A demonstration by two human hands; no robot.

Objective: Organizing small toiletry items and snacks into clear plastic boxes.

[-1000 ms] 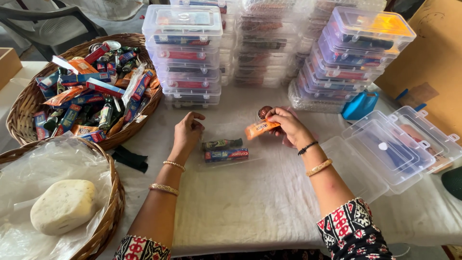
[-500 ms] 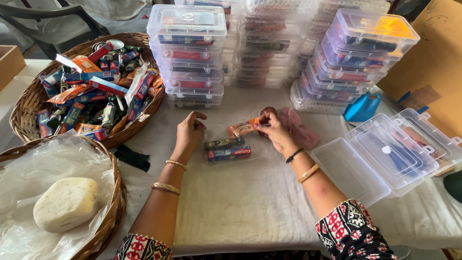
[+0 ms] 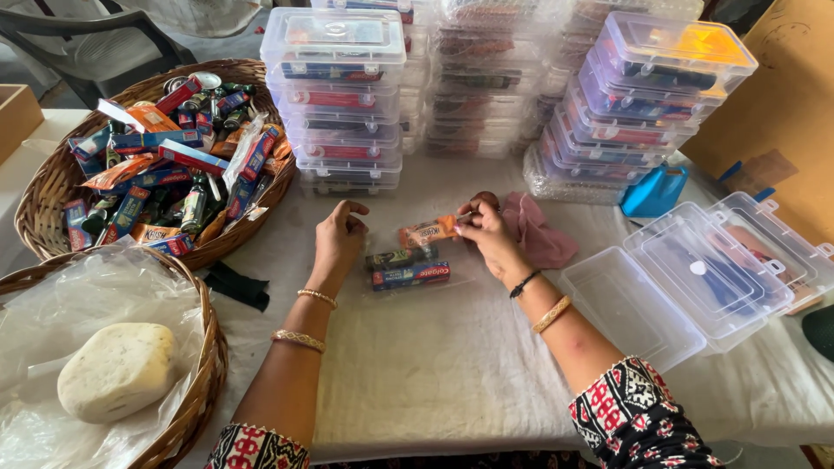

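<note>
Two hands, right hand (image 3: 486, 236) pinching orange packet (image 3: 427, 232), left hand (image 3: 339, 239) empty (fingers curled), beside toothpaste box (image 3: 411, 276)

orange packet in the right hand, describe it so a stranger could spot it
Start at the white-clothed table, in front of the stacked clear boxes. The right hand pinches the orange packet above two darker items; it alone is orange and held.
</note>
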